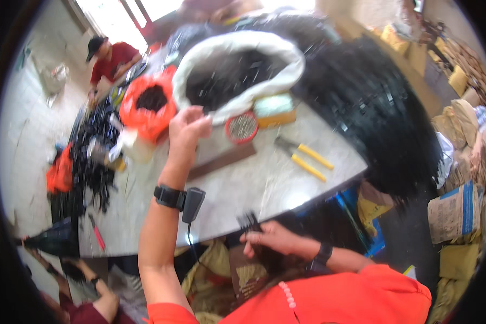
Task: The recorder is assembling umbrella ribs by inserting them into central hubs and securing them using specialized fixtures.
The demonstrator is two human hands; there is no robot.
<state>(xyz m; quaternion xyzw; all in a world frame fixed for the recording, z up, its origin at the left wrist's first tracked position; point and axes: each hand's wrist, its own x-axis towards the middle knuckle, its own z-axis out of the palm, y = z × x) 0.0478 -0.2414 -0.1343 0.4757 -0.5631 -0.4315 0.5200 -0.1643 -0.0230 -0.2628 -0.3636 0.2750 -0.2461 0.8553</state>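
My left hand (188,128) is stretched out over the pale table (237,189), fingers curled at the near rim of a white sack (237,46) filled with small black pieces. Blur hides whether it holds anything. A black wrist band with a small device (179,198) sits on that forearm. My right hand (269,237) is low at the table's front edge, over my lap, gripping a small black comb-like piece (248,220) whose teeth point upward.
Yellow-handled pliers (303,157), a red round dish of small metal bits (242,127), a dark strip (221,161) and an orange bag of black pieces (150,105) lie near the sack. A big black fibre heap (378,108) fills the right. A person in red (113,56) sits far left.
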